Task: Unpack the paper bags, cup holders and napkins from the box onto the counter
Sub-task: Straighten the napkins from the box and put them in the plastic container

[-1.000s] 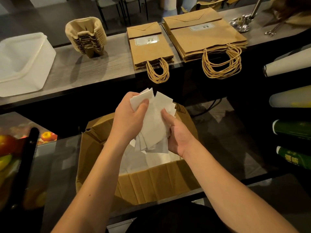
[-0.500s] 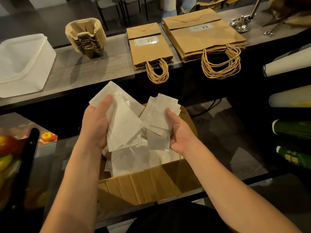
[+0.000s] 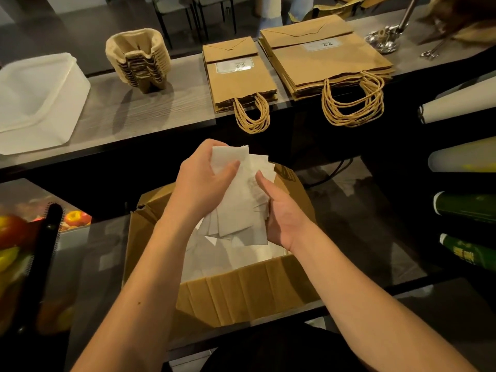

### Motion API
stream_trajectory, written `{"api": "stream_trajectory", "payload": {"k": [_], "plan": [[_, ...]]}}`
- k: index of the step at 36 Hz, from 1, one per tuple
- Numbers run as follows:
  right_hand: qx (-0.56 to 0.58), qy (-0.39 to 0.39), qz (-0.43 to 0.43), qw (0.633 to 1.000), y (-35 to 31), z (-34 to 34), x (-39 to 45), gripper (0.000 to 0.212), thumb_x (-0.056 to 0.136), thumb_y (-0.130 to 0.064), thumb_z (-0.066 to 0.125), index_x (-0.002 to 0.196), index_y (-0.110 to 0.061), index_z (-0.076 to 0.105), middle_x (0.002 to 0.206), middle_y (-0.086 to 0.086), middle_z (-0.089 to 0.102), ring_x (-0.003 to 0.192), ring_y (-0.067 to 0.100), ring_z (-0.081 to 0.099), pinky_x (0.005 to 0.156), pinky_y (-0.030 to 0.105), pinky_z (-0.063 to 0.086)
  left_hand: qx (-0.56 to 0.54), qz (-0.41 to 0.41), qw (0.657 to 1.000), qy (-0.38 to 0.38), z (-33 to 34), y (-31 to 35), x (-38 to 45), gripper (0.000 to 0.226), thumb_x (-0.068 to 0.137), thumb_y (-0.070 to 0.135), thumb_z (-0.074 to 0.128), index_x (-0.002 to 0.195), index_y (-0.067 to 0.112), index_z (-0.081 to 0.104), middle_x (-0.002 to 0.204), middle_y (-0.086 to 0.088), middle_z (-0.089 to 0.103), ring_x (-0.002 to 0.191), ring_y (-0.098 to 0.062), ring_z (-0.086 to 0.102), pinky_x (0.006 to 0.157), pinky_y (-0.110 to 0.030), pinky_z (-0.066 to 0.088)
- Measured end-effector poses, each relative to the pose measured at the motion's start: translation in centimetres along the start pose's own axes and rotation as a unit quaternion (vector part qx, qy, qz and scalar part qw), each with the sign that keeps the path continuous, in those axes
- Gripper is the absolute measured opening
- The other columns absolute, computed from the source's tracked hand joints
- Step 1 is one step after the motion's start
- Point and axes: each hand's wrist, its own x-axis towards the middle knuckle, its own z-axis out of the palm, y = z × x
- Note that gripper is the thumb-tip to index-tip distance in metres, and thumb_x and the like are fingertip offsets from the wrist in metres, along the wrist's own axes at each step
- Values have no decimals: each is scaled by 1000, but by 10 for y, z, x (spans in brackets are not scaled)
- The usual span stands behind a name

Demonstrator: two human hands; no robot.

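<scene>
Nearest, an open brown cardboard box (image 3: 241,291), loose white napkins inside. Just above it, a fanned, uneven sheaf of thin white napkins (image 3: 241,200), grasped by the left hand (image 3: 201,183) at the top and the right hand (image 3: 281,218) at the lower right edge. Farther, on the grey counter (image 3: 166,108): stacked pulp cup holders (image 3: 138,60) left, two flat piles of brown paper bags (image 3: 239,76) with twisted handles right.

Both hands, left (image 3: 200,183) and right (image 3: 284,218), grip napkins (image 3: 239,208) above the box (image 3: 241,296).
</scene>
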Motion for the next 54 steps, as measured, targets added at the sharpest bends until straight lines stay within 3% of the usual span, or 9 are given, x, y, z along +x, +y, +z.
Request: {"api": "stream_trajectory", "payload": {"k": [8,18,23,28,33,36,40,44,54], "plan": [[0,27,4,1000,1,-4,3,38,100,-42,61,131,-19,65,113,11,75,102,30,74,81,44,61,58,34,998,-5,4,0,-1,53,88,39,76,133,33,48,117,16,48,105,-5,48,75,-13,38],[58,36,-24,997,-1,-6,5,33,105,-39,52,128,-20,67,124,10,73,111,32,71,95,51,57,41,-44,998,33,-8,-21,-6,66,88,39,76,142,28,41,139,4,50,121,-15,49,95,-35,50],[55,54,-27,997,0,-7,6,33,104,-36,54,130,-20,67,119,7,75,105,29,73,83,44,61,-26,-70,996,54,-21,-27,-8,59,88,36,76,138,32,45,119,12,53,98,-7,56,65,-15,43],[29,52,-19,998,3,-1,7,31,102,-30,62,127,-13,67,110,9,77,98,31,74,80,45,62,-80,-40,995,41,-23,-1,-4,45,90,36,73,127,39,47,108,20,55,92,0,58,63,-14,46],[54,-13,6,998,4,3,6,56,99,-64,45,136,-25,61,134,12,68,122,33,66,111,54,46,31,0,999,26,5,16,2,36,103,37,53,137,34,45,110,19,54,82,6,54,61,-11,43],[31,-23,-13,999,0,3,1,56,86,-67,51,128,-31,64,124,7,73,111,26,72,96,48,57,101,26,993,63,12,18,-1,31,106,36,44,136,31,47,102,15,57,81,-2,58,71,-29,55],[7,-12,-30,999,0,0,-2,27,94,-33,66,118,-22,67,99,3,78,88,22,77,74,41,62,152,62,983,88,17,21,-3,35,105,36,46,139,29,48,115,7,62,96,-5,54,73,-20,43],[36,-8,-38,999,1,0,-2,22,101,-25,61,122,-22,66,106,5,77,91,24,76,74,42,63,106,31,991,71,15,18,-4,48,101,40,55,146,29,42,125,9,61,107,-8,60,88,-28,53],[55,57,-31,996,3,-14,6,40,98,-36,65,135,-22,63,125,12,72,115,38,69,95,66,52,14,-86,995,-51,3,-30,-14,55,91,48,69,138,29,47,95,15,64,87,-2,63,74,-28,55]]}}
